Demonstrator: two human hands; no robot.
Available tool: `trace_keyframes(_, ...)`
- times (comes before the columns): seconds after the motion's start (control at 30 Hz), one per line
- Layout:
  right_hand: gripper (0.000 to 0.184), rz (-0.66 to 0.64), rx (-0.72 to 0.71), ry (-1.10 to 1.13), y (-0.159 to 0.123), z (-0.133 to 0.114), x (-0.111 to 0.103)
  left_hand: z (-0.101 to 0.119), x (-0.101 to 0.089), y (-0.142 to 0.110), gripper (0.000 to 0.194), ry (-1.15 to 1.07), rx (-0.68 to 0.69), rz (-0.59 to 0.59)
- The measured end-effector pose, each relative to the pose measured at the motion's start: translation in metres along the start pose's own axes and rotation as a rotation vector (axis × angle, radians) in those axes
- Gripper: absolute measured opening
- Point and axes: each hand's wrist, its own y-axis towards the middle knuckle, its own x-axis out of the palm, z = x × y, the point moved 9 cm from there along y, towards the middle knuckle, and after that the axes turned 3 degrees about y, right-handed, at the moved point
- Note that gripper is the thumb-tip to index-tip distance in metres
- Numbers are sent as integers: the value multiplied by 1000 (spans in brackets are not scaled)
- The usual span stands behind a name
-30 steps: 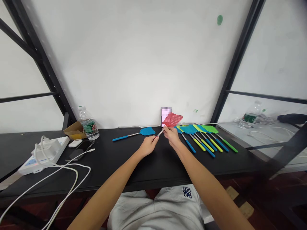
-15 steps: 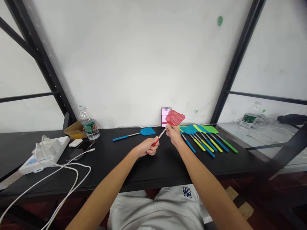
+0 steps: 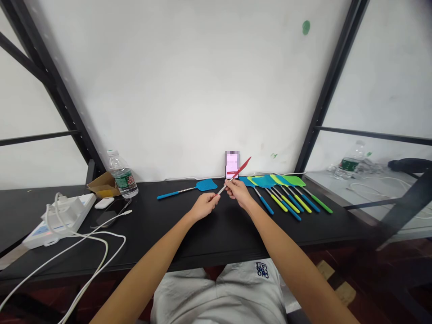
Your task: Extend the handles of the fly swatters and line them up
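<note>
I hold a red fly swatter in both hands above the black table. My left hand is closed round its red handle end. My right hand pinches the metal shaft just below the head. The red head is turned edge-on and points up to the right. A blue fly swatter lies flat on the table to the left of my hands. A row of several blue, yellow and green fly swatters lies to the right.
A phone leans on the wall behind my hands. At the left stand a water bottle, a cardboard box, a white power strip with cables and a dark phone. Another bottle stands on the right-hand table.
The red swatter's head has turned from flat-on to edge-on. My left hand has slid up the handle closer to my right hand, and both hands sit slightly further left.
</note>
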Motion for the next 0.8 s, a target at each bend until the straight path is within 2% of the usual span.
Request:
trace_keyframes(0.13, 37, 44, -7, 33, -1, -3, -3, 10, -8, -1, 47, 175, 94, 85)
trace_keyframes(0.2, 36, 49, -3, 64, 0, -6, -3, 12, -6, -1, 48, 142, 97, 72)
trace_keyframes(0.4, 38, 31, -60, 123, 1, -18, -2, 5, 17, 0, 50, -315, -79, -179)
trace_keyframes(0.63, 37, 10, -118, 141, -2, -24, 3, 18, 32, -15, 47, -576, -106, -484)
trace_keyframes(0.73, 38, -3, -128, 143, -1, -25, 4, 21, 34, -20, 49, -599, -107, -530)
trace_keyframes(0.8, 38, -6, -133, 111, -1, -24, 3, 19, 32, -18, 52, -532, -99, -487)
